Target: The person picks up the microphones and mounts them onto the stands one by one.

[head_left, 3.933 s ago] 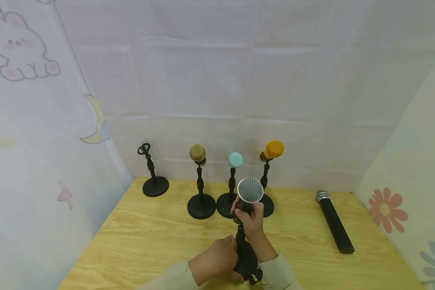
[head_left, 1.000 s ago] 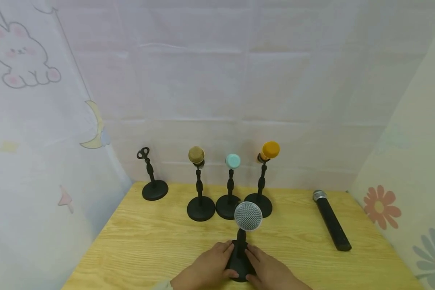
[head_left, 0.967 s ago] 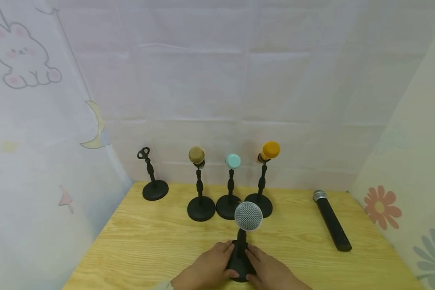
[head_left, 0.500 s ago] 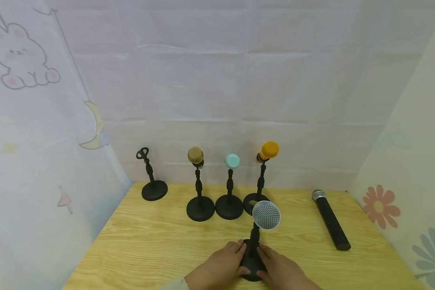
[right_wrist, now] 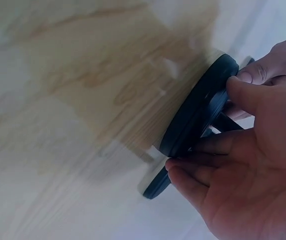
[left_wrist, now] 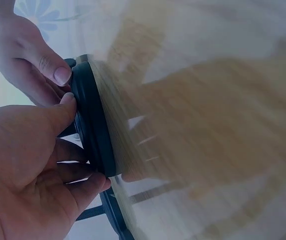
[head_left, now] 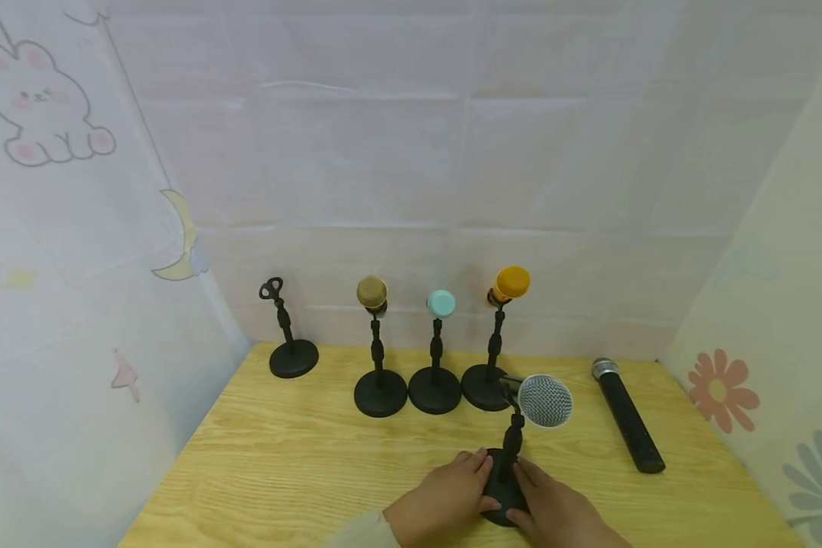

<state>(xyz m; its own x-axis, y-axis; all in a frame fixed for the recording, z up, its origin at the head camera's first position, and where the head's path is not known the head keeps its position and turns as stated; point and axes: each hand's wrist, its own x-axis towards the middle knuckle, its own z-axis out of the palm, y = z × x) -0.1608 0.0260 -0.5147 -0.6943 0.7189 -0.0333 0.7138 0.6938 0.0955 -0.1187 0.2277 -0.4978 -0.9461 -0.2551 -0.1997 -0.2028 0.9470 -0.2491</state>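
In the head view, a black microphone stand [head_left: 512, 438] carries a microphone with a silver mesh head [head_left: 545, 400], which points toward me and slightly right. My left hand [head_left: 448, 493] grips the left side of the stand's round base, thumb at the near edge and fingers farther round. Opposite it, my right hand [head_left: 558, 508] holds the right side in the same way. Both wrist views show the disc-shaped base [left_wrist: 95, 120] close against the tabletop, thumbs and fingertips at its rim. The microphone's handle is mostly hidden behind its head.
Behind stand three microphones on black stands: gold [head_left: 372, 292], light blue [head_left: 441, 304] and orange [head_left: 513, 282]. A stand with a bare clip [head_left: 293, 358] is at back left. A loose black microphone [head_left: 626, 418] lies at right on the wooden table [head_left: 281, 472].
Earlier my right hand was at the microphone's handle and my left at the base; both hands then took the base. Since then the stand has moved right across the table, between both hands.
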